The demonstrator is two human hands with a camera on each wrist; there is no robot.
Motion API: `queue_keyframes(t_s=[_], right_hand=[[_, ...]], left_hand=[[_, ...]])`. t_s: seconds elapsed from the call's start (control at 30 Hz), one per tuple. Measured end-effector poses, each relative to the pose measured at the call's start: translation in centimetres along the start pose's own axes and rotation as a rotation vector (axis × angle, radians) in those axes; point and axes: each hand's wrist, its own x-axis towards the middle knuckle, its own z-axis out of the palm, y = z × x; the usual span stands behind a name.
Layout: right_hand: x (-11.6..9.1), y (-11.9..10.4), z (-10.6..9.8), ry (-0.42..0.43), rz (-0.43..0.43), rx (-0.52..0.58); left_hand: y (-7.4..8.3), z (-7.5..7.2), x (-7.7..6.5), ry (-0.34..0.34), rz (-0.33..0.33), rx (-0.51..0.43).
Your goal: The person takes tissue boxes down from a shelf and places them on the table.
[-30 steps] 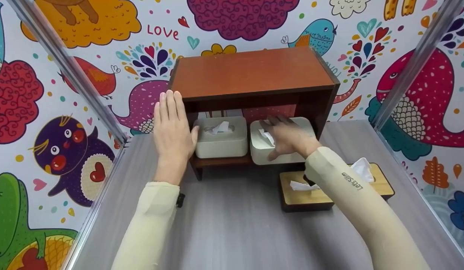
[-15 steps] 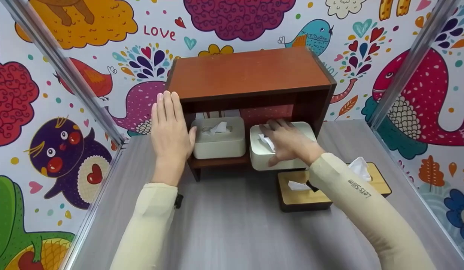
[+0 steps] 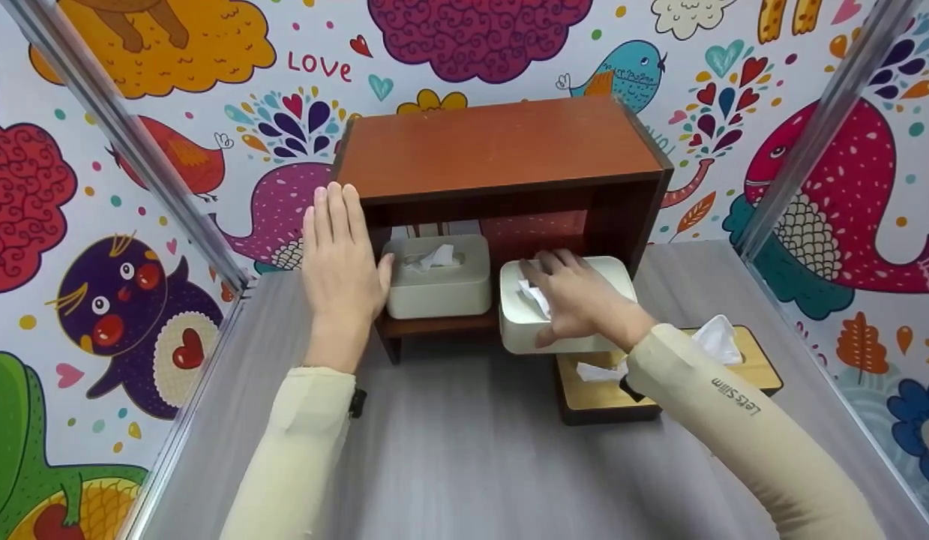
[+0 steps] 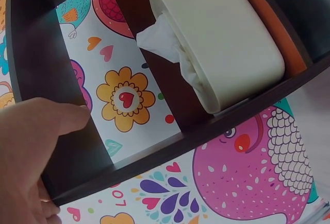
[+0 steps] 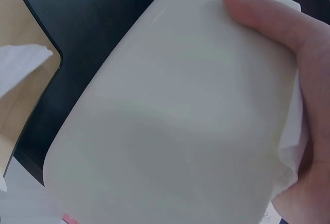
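Observation:
A brown wooden shelf (image 3: 501,146) stands at the back. My left hand (image 3: 340,274) lies along its left side with straight fingers; in the left wrist view the thumb crosses the shelf's edge. Inside, at the left, sits a cream tissue box (image 3: 440,298) with a tissue poking from its slot. My right hand (image 3: 584,300) grips a second cream tissue box (image 3: 521,334) from above, thumb on the front face, fingers reaching over the top. This box juts out of the shelf's front right. In the right wrist view its pale side (image 5: 170,110) fills most of the picture.
Below the held box, on the grey table (image 3: 464,450), is a dark tissue box with a wood-coloured top (image 3: 599,399), partly covered by it. Another wood-coloured top (image 3: 756,360) with a white tissue shows behind my right forearm. Metal posts and patterned walls flank the table.
My right hand has drawn the right cream tissue box forward, out of the shelf towards me. The left hand stays against the shelf's side. The view shifted slightly at first.

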Motion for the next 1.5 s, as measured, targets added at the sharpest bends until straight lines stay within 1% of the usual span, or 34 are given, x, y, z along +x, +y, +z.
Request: queue_keyframes(t_s=[0.5,0.77,1.0,1.33,1.5], right_hand=[[-1.3,-3.1,0.9,0.061,-0.061,-0.033],[-1.5,-4.8,1.5,0.040,-0.074,-0.021],[-1.3,-6.1,2.2,0.067,-0.104,-0.046],[-0.8,-8.2,3.0,0.000,-0.098,-0.021],[-0.5,-9.3,3.5,-0.014,-0.104,-0.014]], left_hand=[[0.0,-0.1,-0.1,-0.002,0.002,0.007],[0.0,-0.1,0.0,-0.009,-0.001,0.012],[0.0,-0.2,-0.1,-0.014,0.003,0.022],[0.1,-0.2,0.0,-0.017,-0.002,0.046],[0.1,-0.1,-0.1,-0.001,0.001,0.023]])
